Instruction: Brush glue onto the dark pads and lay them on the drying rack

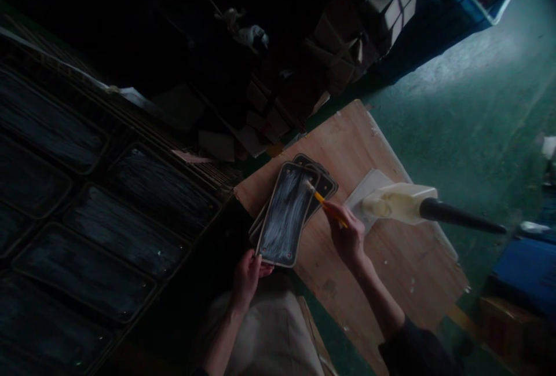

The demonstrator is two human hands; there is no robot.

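My left hand [251,274] grips the near end of a dark rectangular plate [283,219] with rounded corners and a pale rim. Streaks of whitish coating run along the plate's face. In my right hand [347,231] is a brush with a yellow handle [319,197], its bristles touching the plate near the far right corner. More plates of the same kind [329,185] lie stacked beneath, fanned out on the wooden board [347,138]. To the right of my right hand stands a pale plastic bottle [408,202] with a long dark nozzle.
On the left, a rack [110,283] carries several similar streaked plates in rows. Cardboard boxes [334,40] and a blue crate [443,11] stand at the back. Blue bins [523,266] and a carton [512,327] sit at the right on the green floor [469,115].
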